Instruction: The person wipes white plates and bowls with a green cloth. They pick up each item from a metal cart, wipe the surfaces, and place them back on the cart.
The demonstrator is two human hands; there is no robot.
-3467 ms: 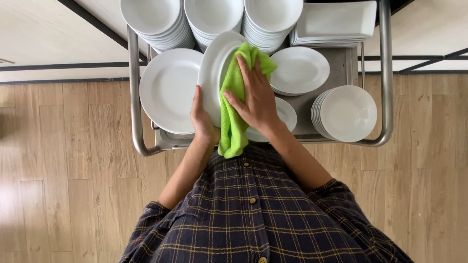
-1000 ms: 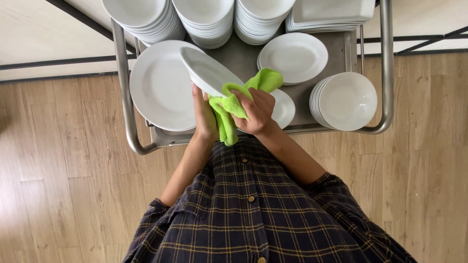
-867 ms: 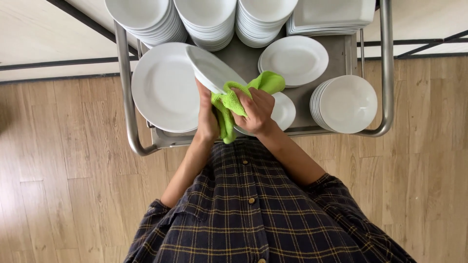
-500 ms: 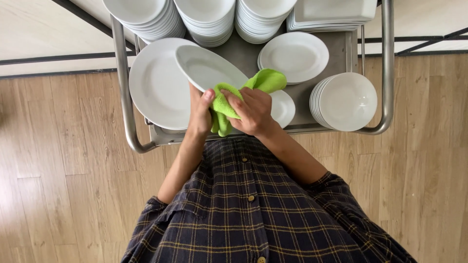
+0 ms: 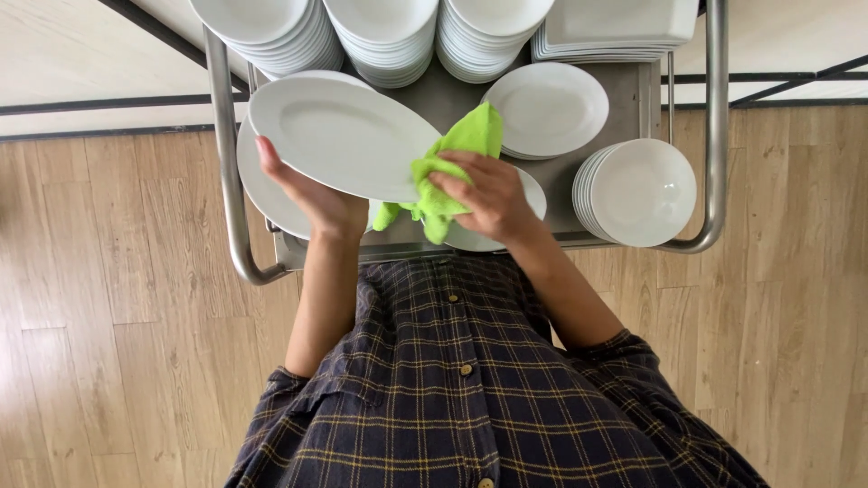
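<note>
Nearest the camera is the person's checked shirt point(image 5: 470, 398), both forearms reaching forward from it. The left hand point(image 5: 312, 194) holds a white oval plate point(image 5: 344, 136) by its near edge, fingers curled under the rim and the thumb over the top, so its grip is pressed onto the plate. The plate sits tilted in the air just above a stack of large plates point(image 5: 271, 194) on the cart. The right hand point(image 5: 484, 194) is bunched around a green cloth point(image 5: 448, 172), its grip pinching the fabric against the plate's right end.

To wipe well here, it seems best to keep the left hand firm at the rim so the plate does not swivel, and to spread the cloth flatter so more of it meets the surface, working along the length of the oval rather than dabbing at one end.

Beyond the hands, the metal cart point(image 5: 226, 181) carries a small stack of side plates point(image 5: 637, 190) at the right, another oval plate point(image 5: 550, 108) behind the cloth, and farther back three tall stacks of bowls point(image 5: 380, 36) and a pile of square dishes point(image 5: 615, 27). The floor point(image 5: 108, 298) is pale wood planks, meeting a light wall behind the cart.
</note>
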